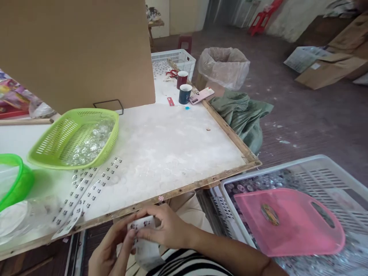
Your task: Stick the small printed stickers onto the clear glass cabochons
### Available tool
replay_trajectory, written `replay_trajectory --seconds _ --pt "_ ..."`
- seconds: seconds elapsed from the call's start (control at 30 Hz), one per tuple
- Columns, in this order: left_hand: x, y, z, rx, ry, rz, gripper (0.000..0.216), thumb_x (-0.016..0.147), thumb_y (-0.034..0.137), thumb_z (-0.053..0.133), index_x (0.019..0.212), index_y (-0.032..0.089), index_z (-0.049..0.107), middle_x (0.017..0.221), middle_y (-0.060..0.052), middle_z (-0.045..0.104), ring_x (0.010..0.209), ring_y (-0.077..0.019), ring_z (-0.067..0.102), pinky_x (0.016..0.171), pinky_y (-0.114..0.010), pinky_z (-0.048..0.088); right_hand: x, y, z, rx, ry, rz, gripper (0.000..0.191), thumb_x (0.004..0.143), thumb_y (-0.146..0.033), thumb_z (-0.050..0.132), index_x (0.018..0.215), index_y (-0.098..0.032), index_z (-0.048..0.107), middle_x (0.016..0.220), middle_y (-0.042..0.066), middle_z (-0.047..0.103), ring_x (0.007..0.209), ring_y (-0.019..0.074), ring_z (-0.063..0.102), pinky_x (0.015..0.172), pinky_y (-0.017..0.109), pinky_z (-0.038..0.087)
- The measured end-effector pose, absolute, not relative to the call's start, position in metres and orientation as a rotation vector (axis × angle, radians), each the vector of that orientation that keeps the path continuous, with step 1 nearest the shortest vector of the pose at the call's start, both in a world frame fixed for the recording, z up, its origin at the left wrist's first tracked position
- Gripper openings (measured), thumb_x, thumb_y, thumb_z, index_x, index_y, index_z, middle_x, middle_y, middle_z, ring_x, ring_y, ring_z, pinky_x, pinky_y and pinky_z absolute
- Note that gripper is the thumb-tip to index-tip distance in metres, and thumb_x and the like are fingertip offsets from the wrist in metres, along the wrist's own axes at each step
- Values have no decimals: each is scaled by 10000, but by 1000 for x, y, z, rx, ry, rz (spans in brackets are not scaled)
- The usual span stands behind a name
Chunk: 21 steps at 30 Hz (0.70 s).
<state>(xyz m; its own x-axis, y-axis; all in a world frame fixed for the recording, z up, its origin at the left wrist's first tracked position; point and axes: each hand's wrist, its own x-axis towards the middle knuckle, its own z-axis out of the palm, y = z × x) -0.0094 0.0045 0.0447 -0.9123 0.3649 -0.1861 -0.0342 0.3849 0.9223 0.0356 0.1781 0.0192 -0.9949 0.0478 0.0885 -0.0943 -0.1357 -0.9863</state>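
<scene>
Both hands meet below the front edge of the white worktable (172,145). My right hand (168,230) pinches a small white sticker strip (141,225) printed with dark motifs, fingers closed on its top edge. My left hand (110,251) grips the same strip from the left, thumb and fingers curled against it. More sticker strips (86,191) lie flat on the table just above the hands. A lime green basket (77,138) holding clear glass pebbles sits behind them.
A large cardboard sheet (77,50) stands at the table's back. Two mugs (184,86) and a pink case (201,96) sit far right. A white crate (316,176) with a pink scoop (290,222) over glass pieces stands right. A green bowl (14,180) sits left.
</scene>
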Motion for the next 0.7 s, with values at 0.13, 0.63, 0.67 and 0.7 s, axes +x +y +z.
replay_trajectory --seconds 0.13,0.63,0.67,0.7 --pt "-25 6 10 350 2100 1525 492 825 408 709 1250 176 621 837 -50 661 629 -149 592 583 -245 526 31 173 -17 -298 -2030 2261 234 805 -378 741 922 -179 702 869 24 683 803 172 616 739 270 455" --pt "-32 25 -10 248 1904 1566 552 904 392 622 1363 121 478 682 -1 615 595 -132 588 587 -237 449 29 191 -49 -339 -2205 2141 285 930 -390 583 763 -163 539 668 -21 446 646 120 412 621 258 329" --pt "-32 24 -11 246 1911 1557 532 903 397 621 1334 109 500 674 -6 625 584 -130 583 576 -232 438 29 190 -49 -328 -2208 2146 295 940 -388 566 755 -162 533 665 -20 439 645 120 410 620 258 327" --pt "-33 24 -12 245 1924 1550 508 903 401 621 1299 98 522 665 -12 633 573 -129 578 570 -230 431 29 190 -47 -317 -2212 2144 271 940 -386 567 787 -162 552 684 -17 454 655 121 420 625 258 333"
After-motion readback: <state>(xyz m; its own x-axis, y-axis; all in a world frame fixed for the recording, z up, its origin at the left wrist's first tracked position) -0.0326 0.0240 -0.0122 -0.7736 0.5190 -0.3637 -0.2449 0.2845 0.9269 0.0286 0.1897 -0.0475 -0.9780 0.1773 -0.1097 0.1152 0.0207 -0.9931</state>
